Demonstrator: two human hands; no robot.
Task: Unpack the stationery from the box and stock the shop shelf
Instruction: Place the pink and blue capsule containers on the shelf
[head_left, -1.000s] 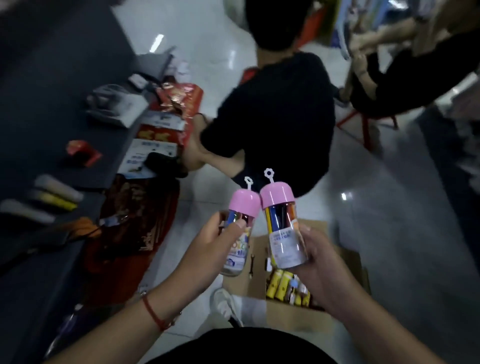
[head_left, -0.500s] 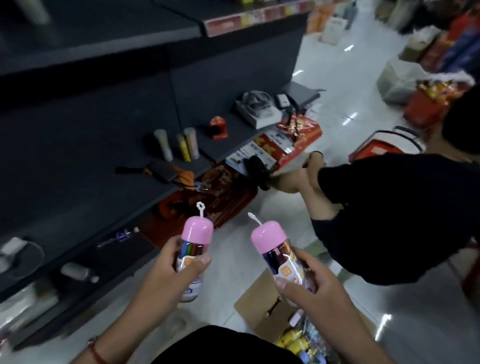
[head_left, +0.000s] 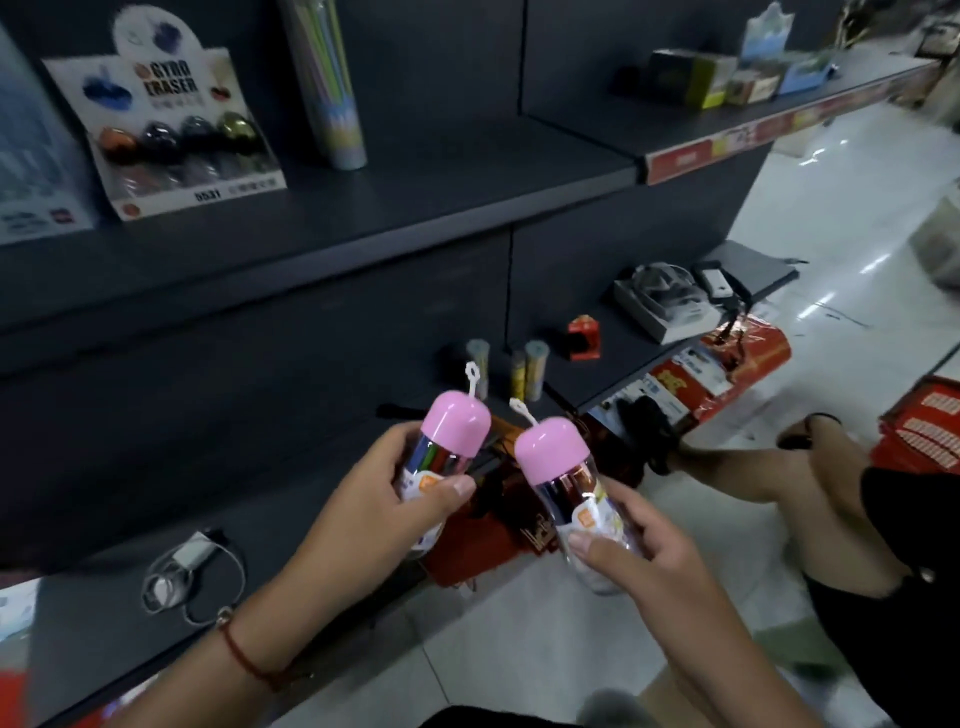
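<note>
I hold two clear tubes of coloured pens, each with a pink domed cap and a white loop on top. My left hand grips the left pen tube, thumb across its label. My right hand grips the right pen tube, which tilts to the left. Both tubes hover in front of the dark shop shelf, level with its lower tiers. Three similar tubes stand on the lower shelf behind them. The cardboard box shows only as a brown corner at the bottom.
On the upper shelf stand a gyro eraser display card and a tall tube of straws, with boxes farther right. A white charger with cable lies on the bottom shelf. Another person's arm reaches to the floor at right, near red packs.
My view has swung from the box and floor up to the shelf. Both hands kept their pen tubes and carried them up toward the shelves.
</note>
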